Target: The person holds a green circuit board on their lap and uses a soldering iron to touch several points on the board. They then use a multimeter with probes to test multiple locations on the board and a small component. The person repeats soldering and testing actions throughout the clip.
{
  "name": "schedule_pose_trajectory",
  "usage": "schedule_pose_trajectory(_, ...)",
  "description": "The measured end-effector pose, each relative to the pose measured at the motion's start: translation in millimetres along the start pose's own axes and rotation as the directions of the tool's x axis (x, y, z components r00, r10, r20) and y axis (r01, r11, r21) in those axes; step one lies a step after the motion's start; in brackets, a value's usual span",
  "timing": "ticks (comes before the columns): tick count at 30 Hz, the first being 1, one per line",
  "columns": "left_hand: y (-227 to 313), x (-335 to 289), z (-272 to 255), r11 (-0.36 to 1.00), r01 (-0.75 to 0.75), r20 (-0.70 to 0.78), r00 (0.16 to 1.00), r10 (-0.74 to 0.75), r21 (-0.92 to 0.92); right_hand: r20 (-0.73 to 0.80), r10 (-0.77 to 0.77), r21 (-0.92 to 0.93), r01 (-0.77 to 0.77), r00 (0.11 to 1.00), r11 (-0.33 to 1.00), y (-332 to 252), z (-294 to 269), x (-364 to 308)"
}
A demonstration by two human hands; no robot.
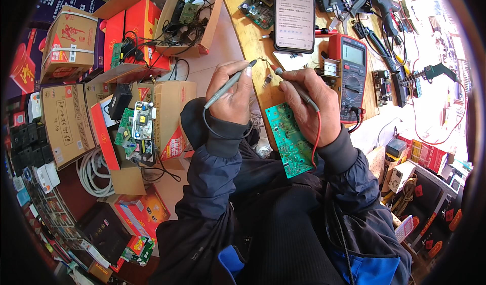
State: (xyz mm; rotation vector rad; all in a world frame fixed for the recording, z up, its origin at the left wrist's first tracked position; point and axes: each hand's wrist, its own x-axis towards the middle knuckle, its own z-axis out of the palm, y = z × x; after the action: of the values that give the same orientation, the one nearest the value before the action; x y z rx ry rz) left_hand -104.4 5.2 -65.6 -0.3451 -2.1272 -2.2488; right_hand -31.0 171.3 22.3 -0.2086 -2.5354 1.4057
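My left hand [234, 90] is closed around a grey test probe [225, 88] with a black lead. In my right hand [316, 100] is a second test probe [298, 88] with a red lead. The two tips come close together over the wooden table, at a tiny part with thin leads [262, 58]; whether they touch it I cannot tell. Just below lies a small component with legs [267, 80]. A green circuit board [288, 140] sits at the table's edge under my right hand. The red multimeter [351, 77] lies right of that hand, its screen lit.
A phone [294, 16] showing text stands beyond my hands. Another circuit board [253, 11], pliers [344, 6] and a black-handled tool [387, 19] lie on the wooden table [248, 47]. Left on the floor are cardboard boxes [68, 118], an open carton of cables [187, 19] and coiled white hose [93, 173].
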Motion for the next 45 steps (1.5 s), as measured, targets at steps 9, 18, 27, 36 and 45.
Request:
schedule_pose_trajectory(9,3.6,-0.4,2.0,1.000,0.012,-0.003,1.000,-0.012,-0.001,-0.002,-0.007,-0.019,0.007,1.000,1.000,0.5,-0.1,0.1)
schedule_pose_trajectory(18,0.1,-1.0,1.5,1.000,0.016,-0.003,1.000,-0.016,-0.010,0.006,-0.004,-0.020,0.004,1.000,1.000,0.3,-0.8,-0.4)
schedule_pose_trajectory(27,1.1,-1.6,2.2,0.999,0.038,-0.010,0.999,-0.038,-0.030,-0.001,-0.005,-0.017,0.005,1.000,1.000,-0.8,-0.4,0.5)
schedule_pose_trajectory(36,18.9,-2.0,-2.2,0.999,0.026,-0.033,0.999,-0.027,-0.040,-0.073,-0.020,0.091,0.026,0.997,0.996,-13.2,-9.9,-5.9)
schedule_pose_trajectory(45,67.0,-57.8,-30.0,0.973,0.086,-0.013,0.996,-0.091,-0.214,-0.157,0.067,0.336,-0.010,0.985,0.942,-21.0,-49.7,-62.1)
